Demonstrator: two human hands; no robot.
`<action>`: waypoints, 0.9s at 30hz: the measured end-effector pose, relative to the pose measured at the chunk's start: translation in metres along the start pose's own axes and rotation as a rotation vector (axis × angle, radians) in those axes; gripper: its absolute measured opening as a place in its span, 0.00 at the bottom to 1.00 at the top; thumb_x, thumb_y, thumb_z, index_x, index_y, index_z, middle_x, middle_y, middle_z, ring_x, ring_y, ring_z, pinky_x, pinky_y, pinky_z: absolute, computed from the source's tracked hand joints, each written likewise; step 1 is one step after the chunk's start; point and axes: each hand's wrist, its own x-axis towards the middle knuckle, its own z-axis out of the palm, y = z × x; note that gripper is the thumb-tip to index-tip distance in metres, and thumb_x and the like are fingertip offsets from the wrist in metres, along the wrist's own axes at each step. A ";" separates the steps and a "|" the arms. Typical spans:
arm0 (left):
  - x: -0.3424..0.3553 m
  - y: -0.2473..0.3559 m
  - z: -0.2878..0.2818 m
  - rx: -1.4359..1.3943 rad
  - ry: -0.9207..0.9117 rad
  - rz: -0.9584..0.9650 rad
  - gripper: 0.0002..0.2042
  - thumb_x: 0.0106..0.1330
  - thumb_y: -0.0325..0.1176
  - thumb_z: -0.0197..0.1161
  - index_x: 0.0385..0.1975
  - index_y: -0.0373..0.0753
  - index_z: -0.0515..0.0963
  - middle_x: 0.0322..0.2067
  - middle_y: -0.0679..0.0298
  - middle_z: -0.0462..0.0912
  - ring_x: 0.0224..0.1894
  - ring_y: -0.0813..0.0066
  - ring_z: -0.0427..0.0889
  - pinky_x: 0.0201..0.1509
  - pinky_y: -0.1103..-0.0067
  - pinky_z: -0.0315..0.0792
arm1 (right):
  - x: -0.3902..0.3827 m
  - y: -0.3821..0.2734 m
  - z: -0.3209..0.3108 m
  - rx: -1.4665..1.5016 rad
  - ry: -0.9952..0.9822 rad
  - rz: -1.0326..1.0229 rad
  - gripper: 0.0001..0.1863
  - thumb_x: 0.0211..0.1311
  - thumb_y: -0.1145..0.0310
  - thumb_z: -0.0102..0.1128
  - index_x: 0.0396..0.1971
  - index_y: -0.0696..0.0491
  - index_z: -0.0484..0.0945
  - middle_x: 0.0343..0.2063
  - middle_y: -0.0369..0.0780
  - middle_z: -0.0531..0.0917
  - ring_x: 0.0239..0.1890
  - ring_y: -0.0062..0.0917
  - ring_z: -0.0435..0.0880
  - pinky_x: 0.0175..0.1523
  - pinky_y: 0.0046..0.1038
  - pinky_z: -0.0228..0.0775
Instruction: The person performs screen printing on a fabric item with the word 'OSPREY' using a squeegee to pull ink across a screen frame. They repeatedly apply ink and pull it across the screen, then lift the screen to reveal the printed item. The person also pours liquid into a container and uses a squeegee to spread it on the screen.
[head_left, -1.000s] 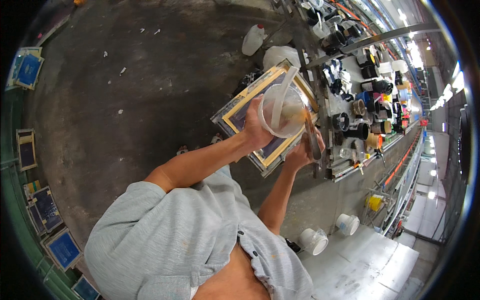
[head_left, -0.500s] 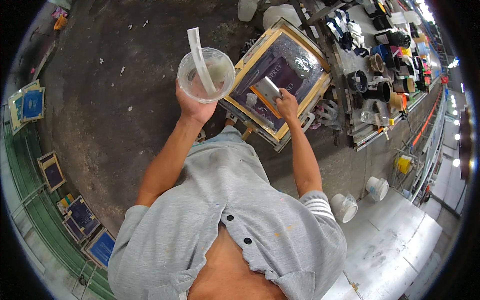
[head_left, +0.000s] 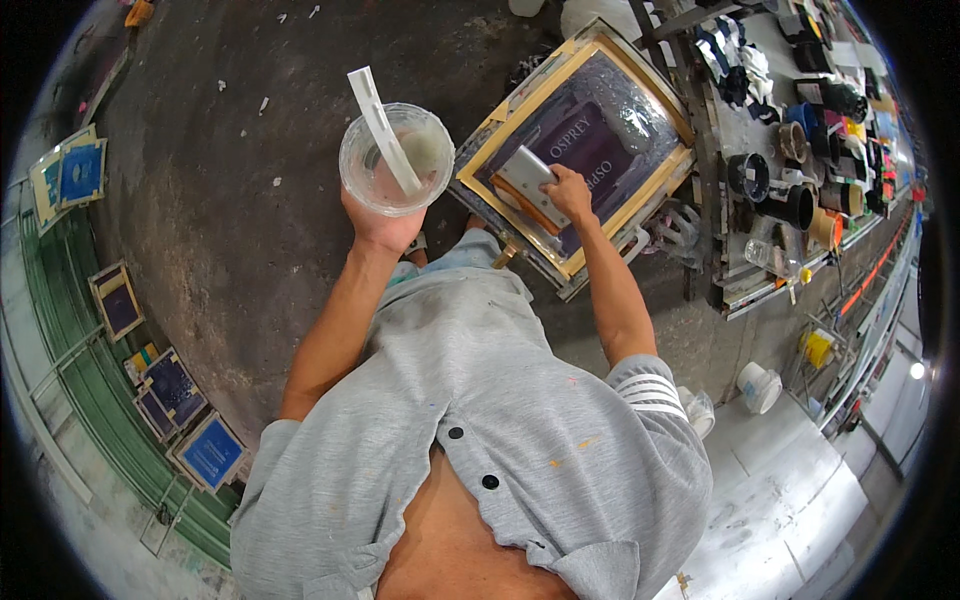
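Note:
My left hand (head_left: 384, 222) holds up a clear plastic tub (head_left: 349, 160) from below and the side. Inside the tub leans a white flat stick (head_left: 384, 132), its upper end poking out past the rim. My right hand (head_left: 569, 193) grips a squeegee (head_left: 528, 168) with a silver metal handle and an orange blade. The squeegee is over the lower left part of a framed printing screen (head_left: 625, 165), whose mesh is dark purple with pale lettering. Wet, glossy patches shine on the mesh. Whether the blade touches it I cannot tell.
At the right, a bench (head_left: 735, 285) carries many tubs, a dark bucket (head_left: 748, 175) and a clear bottle (head_left: 772, 250). White buckets (head_left: 760, 388) stand near a pale metal sheet (head_left: 780, 500). More framed screens (head_left: 210, 452) lean along the left by a green wall (head_left: 75, 360).
The squeegee has tilted and shifted slightly across the screen, its orange blade now seen less squarely. The tub has moved a little left in view. The whole scene has shifted with my head.

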 end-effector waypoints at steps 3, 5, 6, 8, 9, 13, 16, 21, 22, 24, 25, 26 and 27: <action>0.002 0.002 -0.006 0.007 0.000 0.017 0.26 0.71 0.56 0.57 0.61 0.45 0.75 0.59 0.60 0.79 0.64 0.57 0.76 0.72 0.56 0.66 | 0.002 0.000 0.015 0.026 -0.022 0.025 0.25 0.53 0.60 0.72 0.52 0.48 0.84 0.44 0.45 0.89 0.48 0.41 0.87 0.54 0.41 0.76; 0.002 0.004 -0.010 0.011 -0.004 0.030 0.27 0.70 0.56 0.57 0.61 0.45 0.75 0.59 0.60 0.79 0.64 0.57 0.76 0.72 0.55 0.66 | 0.003 0.001 0.023 0.028 -0.025 0.013 0.25 0.53 0.60 0.72 0.52 0.48 0.84 0.43 0.45 0.89 0.48 0.40 0.87 0.53 0.41 0.77; 0.002 0.005 -0.011 0.009 0.010 0.039 0.27 0.70 0.57 0.58 0.61 0.45 0.75 0.59 0.60 0.79 0.64 0.57 0.76 0.72 0.55 0.66 | 0.005 0.002 0.025 0.025 -0.028 -0.007 0.25 0.53 0.60 0.72 0.52 0.48 0.84 0.43 0.45 0.89 0.48 0.40 0.87 0.53 0.40 0.77; 0.002 0.008 -0.011 0.002 0.035 0.056 0.27 0.69 0.58 0.58 0.61 0.46 0.75 0.59 0.60 0.79 0.63 0.56 0.76 0.72 0.54 0.66 | 0.008 0.002 0.031 0.028 -0.030 -0.021 0.25 0.52 0.60 0.73 0.52 0.49 0.84 0.43 0.45 0.89 0.48 0.41 0.87 0.53 0.40 0.77; 0.001 0.009 -0.010 0.014 0.043 0.067 0.27 0.69 0.58 0.58 0.61 0.46 0.75 0.59 0.60 0.79 0.63 0.56 0.76 0.72 0.54 0.66 | 0.009 0.001 0.035 0.033 -0.029 -0.014 0.24 0.52 0.60 0.73 0.51 0.49 0.84 0.43 0.46 0.89 0.48 0.41 0.87 0.52 0.40 0.77; 0.000 0.013 -0.014 0.022 0.051 0.064 0.28 0.69 0.58 0.58 0.61 0.46 0.75 0.59 0.59 0.80 0.63 0.55 0.77 0.72 0.54 0.66 | 0.025 0.004 0.029 0.115 -0.180 -0.001 0.23 0.51 0.62 0.73 0.48 0.55 0.85 0.39 0.48 0.89 0.45 0.38 0.88 0.51 0.37 0.76; 0.005 0.017 -0.017 0.024 0.057 0.065 0.30 0.69 0.58 0.58 0.62 0.43 0.74 0.59 0.55 0.80 0.63 0.52 0.77 0.71 0.54 0.67 | 0.034 0.032 0.012 0.271 -0.296 -0.070 0.22 0.51 0.64 0.72 0.47 0.59 0.85 0.36 0.45 0.89 0.41 0.32 0.87 0.50 0.34 0.75; 0.007 0.023 -0.033 0.004 0.031 0.078 0.30 0.70 0.57 0.57 0.64 0.41 0.73 0.60 0.53 0.79 0.63 0.49 0.76 0.70 0.55 0.68 | 0.020 0.077 -0.023 0.265 -0.241 -0.081 0.22 0.52 0.69 0.71 0.48 0.58 0.83 0.36 0.40 0.87 0.40 0.26 0.83 0.50 0.31 0.74; 0.006 0.024 -0.036 -0.005 0.030 0.073 0.30 0.71 0.57 0.57 0.64 0.41 0.73 0.60 0.53 0.79 0.64 0.48 0.76 0.70 0.55 0.68 | 0.013 0.085 -0.023 0.213 -0.196 -0.085 0.22 0.52 0.69 0.71 0.48 0.58 0.83 0.36 0.40 0.87 0.40 0.27 0.84 0.50 0.32 0.74; 0.007 0.023 -0.035 0.015 0.043 0.063 0.31 0.71 0.57 0.57 0.64 0.40 0.72 0.60 0.52 0.79 0.64 0.48 0.76 0.71 0.55 0.68 | 0.001 0.098 -0.018 0.160 -0.153 -0.080 0.22 0.52 0.68 0.72 0.49 0.56 0.83 0.38 0.43 0.87 0.43 0.32 0.85 0.52 0.34 0.74; 0.007 0.022 -0.034 0.024 0.050 0.057 0.31 0.71 0.56 0.57 0.65 0.40 0.72 0.60 0.52 0.79 0.64 0.48 0.76 0.71 0.55 0.68 | -0.007 0.102 -0.011 0.159 -0.161 -0.071 0.23 0.52 0.66 0.73 0.50 0.55 0.82 0.41 0.45 0.87 0.46 0.36 0.85 0.53 0.36 0.75; 0.006 0.021 -0.032 0.019 0.044 0.058 0.31 0.71 0.56 0.57 0.64 0.39 0.72 0.60 0.52 0.79 0.64 0.48 0.76 0.71 0.55 0.68 | -0.014 0.103 -0.007 0.160 -0.172 -0.069 0.24 0.52 0.64 0.73 0.50 0.54 0.82 0.43 0.47 0.87 0.48 0.41 0.86 0.54 0.38 0.75; 0.005 0.020 -0.031 0.013 0.039 0.058 0.31 0.70 0.56 0.57 0.64 0.39 0.72 0.60 0.51 0.79 0.64 0.47 0.76 0.71 0.55 0.68 | -0.020 0.101 0.000 0.172 -0.174 -0.032 0.24 0.52 0.63 0.73 0.51 0.52 0.83 0.44 0.47 0.88 0.49 0.41 0.86 0.55 0.38 0.75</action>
